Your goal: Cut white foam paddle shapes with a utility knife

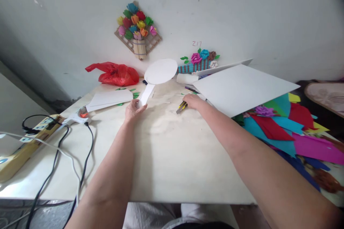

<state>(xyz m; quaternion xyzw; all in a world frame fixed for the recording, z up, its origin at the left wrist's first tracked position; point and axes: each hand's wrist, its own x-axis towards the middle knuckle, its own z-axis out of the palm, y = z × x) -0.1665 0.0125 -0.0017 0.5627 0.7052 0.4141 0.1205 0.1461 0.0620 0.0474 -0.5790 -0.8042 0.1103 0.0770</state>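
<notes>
My left hand (133,110) is closed on the lower end of a white handle strip (147,93). A white oval board (161,71) tops that strip, standing in front of the wall. On the right, my right hand (192,101) has its fingers wrapped round a yellow and black utility knife (181,107), held low over the table. A dark pen (191,89) lies just behind that hand. Right of it rests a large white board (242,87).
White pieces (110,99), a red plastic bag (118,74), a glue gun (77,118) and a power strip (34,143) with cords occupy the left. Coloured sheets (279,125) pile up at right. Paper flowers (200,57) stand against the wall.
</notes>
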